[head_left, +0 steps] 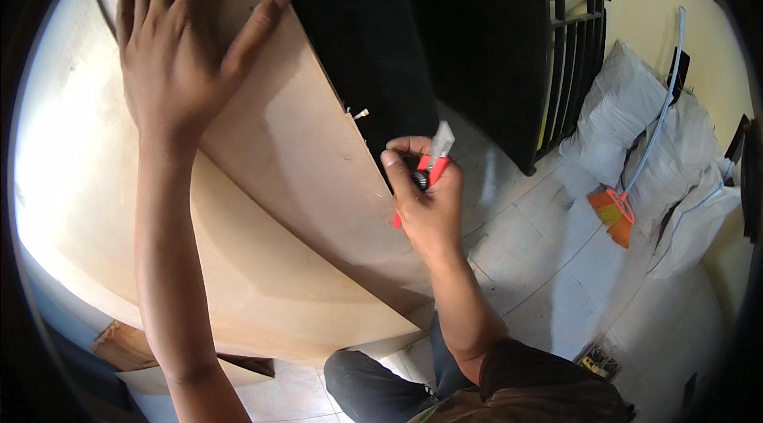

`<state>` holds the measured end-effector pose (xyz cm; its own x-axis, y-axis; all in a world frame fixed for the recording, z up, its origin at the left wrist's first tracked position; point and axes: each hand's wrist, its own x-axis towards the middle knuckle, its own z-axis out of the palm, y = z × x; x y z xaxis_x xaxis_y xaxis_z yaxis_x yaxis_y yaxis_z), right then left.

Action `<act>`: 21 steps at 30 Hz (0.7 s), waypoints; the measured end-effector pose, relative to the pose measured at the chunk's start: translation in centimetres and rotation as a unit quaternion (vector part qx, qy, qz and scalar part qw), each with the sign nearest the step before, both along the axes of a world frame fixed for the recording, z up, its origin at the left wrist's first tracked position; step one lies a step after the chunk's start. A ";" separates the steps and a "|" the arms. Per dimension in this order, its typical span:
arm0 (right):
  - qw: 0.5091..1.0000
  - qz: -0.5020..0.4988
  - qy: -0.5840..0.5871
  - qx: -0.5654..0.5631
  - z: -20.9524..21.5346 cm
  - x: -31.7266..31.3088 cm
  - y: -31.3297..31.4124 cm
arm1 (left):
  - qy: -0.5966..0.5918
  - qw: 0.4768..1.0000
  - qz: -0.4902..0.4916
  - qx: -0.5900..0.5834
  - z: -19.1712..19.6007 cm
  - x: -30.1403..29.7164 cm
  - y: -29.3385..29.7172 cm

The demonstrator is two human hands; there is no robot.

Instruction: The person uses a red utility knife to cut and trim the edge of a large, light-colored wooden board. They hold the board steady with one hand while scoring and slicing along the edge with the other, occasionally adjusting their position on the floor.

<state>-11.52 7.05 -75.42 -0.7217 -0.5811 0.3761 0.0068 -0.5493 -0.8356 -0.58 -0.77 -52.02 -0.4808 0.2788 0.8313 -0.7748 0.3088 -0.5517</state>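
Cutter in right hand beside panel edge; blade pointing away from panel

Right hand: the grip is holding a red cutter, fingers curling narrowly around its body. The tool is lying inside the grip, its long axis running from lower left to upper right. Its pale blade is projecting beyond the fingers, and the tip is pointing up and slightly right, away from the pale panel.

Governing relation: the panel's long edge is running from upper left to lower right, so the cutter's axis is crossing the line of that edge rather than following it. The panel is lying directly to the left of the right grip, which is the hand nearer the lower stretch of the edge. Whether the fingers are touching the edge cannot be told.

Left hand: this grip is holding nothing visible; it is resting palm down on the panel, fingers extending toward the top, thumb spreading wide toward the upper edge.

Surroundings: a small pale sliver is protruding from the edge, above and left of the right hand. A dark board is lying along the edge's far side.
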 end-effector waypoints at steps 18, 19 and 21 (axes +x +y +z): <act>0.945 -0.087 0.316 0.015 2.4 1.2 1.1 | -0.097 0.986 -0.104 -0.081 1.9 1.5 -4.4; 0.944 -0.090 0.318 0.020 2.4 1.2 0.9 | -0.097 0.986 -0.103 -0.083 1.9 1.5 -4.6; 0.939 -0.098 0.329 0.028 2.7 1.2 1.0 | -0.097 0.987 -0.099 -0.086 2.0 1.5 -4.7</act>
